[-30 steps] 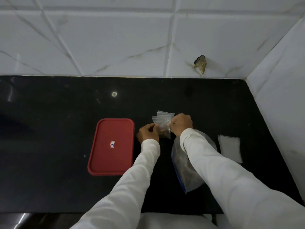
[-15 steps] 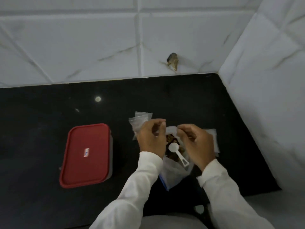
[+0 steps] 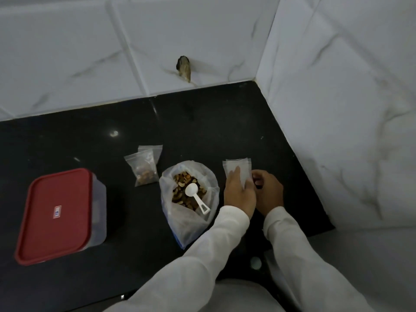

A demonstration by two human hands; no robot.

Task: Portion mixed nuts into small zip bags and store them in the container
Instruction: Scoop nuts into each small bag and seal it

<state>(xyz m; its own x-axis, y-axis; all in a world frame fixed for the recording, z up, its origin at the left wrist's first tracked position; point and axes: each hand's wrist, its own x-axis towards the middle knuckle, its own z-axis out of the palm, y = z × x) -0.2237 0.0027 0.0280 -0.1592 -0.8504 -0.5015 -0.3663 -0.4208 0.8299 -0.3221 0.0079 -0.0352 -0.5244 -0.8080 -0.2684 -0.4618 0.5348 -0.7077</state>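
Our left hand [image 3: 239, 194] rests straight-fingered on the empty zip bags [image 3: 236, 166] — a translucent stack, long axis toward the back wall [image 3: 157, 41]. Our right hand [image 3: 269, 192] curls beside it — grip unclear.

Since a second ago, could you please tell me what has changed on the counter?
Both hands let go of the filled small bag, now lying left of the nut bag, and moved right: the left hand rests on the empty zip bags, the right hand beside them. The scoop and lidded container stayed.
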